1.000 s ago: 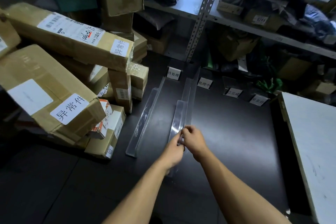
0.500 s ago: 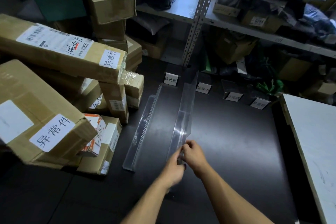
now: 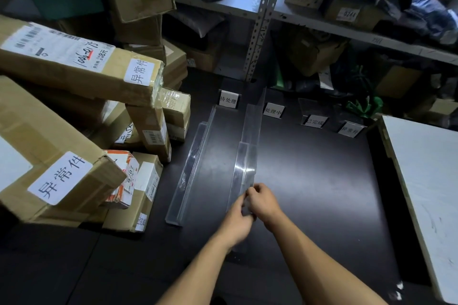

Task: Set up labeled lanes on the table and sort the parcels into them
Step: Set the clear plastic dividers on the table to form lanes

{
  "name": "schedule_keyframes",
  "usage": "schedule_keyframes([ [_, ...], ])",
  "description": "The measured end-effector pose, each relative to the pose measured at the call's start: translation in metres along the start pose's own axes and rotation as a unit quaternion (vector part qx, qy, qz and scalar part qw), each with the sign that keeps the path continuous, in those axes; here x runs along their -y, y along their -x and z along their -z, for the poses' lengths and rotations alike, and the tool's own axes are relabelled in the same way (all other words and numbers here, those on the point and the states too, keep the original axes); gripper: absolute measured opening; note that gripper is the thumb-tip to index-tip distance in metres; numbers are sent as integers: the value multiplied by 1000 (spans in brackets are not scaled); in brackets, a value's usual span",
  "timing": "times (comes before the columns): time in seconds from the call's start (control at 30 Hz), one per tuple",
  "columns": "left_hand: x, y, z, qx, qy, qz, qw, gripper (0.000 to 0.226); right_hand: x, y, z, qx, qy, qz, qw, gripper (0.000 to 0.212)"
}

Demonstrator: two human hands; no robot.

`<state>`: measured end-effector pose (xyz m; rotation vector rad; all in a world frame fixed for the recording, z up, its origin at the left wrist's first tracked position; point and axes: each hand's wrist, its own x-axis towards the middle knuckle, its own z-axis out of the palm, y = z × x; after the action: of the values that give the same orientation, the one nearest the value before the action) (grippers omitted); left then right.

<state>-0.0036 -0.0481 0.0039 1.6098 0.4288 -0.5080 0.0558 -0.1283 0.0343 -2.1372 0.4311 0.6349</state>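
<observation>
Lane setup: left hand (image 3: 236, 223) and right hand (image 3: 264, 203) pinch a clear divider (image 3: 244, 168), next aligning it between the label cards (image 3: 228, 99).

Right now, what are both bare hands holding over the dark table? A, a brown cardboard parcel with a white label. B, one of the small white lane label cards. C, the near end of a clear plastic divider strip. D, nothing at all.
C: the left hand and right hand pinch the near end of the clear plastic divider strip, which runs away toward the small white lane label cards.
</observation>
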Motion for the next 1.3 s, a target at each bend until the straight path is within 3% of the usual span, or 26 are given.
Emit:
schedule_keyframes([
  [0.3,0,-2,9,-1,-15,11,1000,63,-1,4,5,1,15,9,1000,20],
  [0.43,-18,-1,19,-35,-21,-18,999,57,11,11,10,-100,61,87,989,43],
  [0.53,-46,4,38,-101,-3,-71,992,40,36,20,7,-153,73,189,967,42],
  [0.63,-71,14,69,-221,-46,-151,963,28,69,23,-7,-104,46,220,969,39],
  [0.73,-76,16,101,-318,-129,-177,922,34,94,21,-30,-10,33,190,981,43],
  [0.83,-61,6,128,-254,-174,-47,950,58,108,16,-55,69,0,135,988,52],
  [0.93,-38,-1,142,-107,-84,59,989,68,114,9,-76,93,2,99,991,57],
  [1.1,-27,-5,148,-47,-111,25,992,41,116,-2,-93,117,-26,53,991,66],
  [1.3,-36,-1,151,-85,-148,35,985,45,119,-2,-99,114,-27,58,991,64],
])
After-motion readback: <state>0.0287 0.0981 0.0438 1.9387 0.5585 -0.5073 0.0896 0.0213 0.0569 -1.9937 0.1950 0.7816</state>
